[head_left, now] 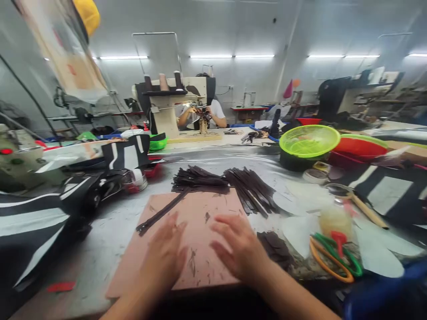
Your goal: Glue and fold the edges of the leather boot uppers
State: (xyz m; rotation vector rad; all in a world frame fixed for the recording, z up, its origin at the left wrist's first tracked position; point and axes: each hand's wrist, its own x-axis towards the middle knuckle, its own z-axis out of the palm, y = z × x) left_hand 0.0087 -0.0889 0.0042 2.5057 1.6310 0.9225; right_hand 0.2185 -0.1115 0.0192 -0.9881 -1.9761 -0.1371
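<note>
Clock directions were taken from the middle of the pink board, twelve pointing away from the wearer.

Left hand (168, 249): one, bare, over the board's near left part; fingers loosely spread, nothing grasped.

Right hand (238, 249): one, bare, over the near right part; fingers parted and slightly curled, likewise holding nothing.

Pink board (196, 218): one, flat, surface scuffed with dark marks.

Single black strip (162, 216): one, slanting across the board toward ten o'clock, just beyond the left fingertips and farther from the right hand; contact with the left hand could not be told. Its far end met the stack.

Dark pieces (275, 249): a small pile at three o'clock, beside the board.

Scissors (333, 258): at three o'clock, farther out, handles orange and green.

Stack of black strips (200, 179): at twelve o'clock, on the board's far edge.

Second bundle of black strips (251, 189): at one to two o'clock, fanned.

Clear tub (134, 180): at ten o'clock, red showing low inside; remainder blurred.

Lime basket (310, 140): at two o'clock, seated on a black container (302, 163); contents not discernible.

Red basket (362, 149): beside it, farther right, lime-rimmed; contents indistinct.

Green bowl (158, 143): at eleven o'clock, a black item within.

Sewing machine (165, 116): near twelve o'clock, thread cones on top, a person seated behind.
</note>
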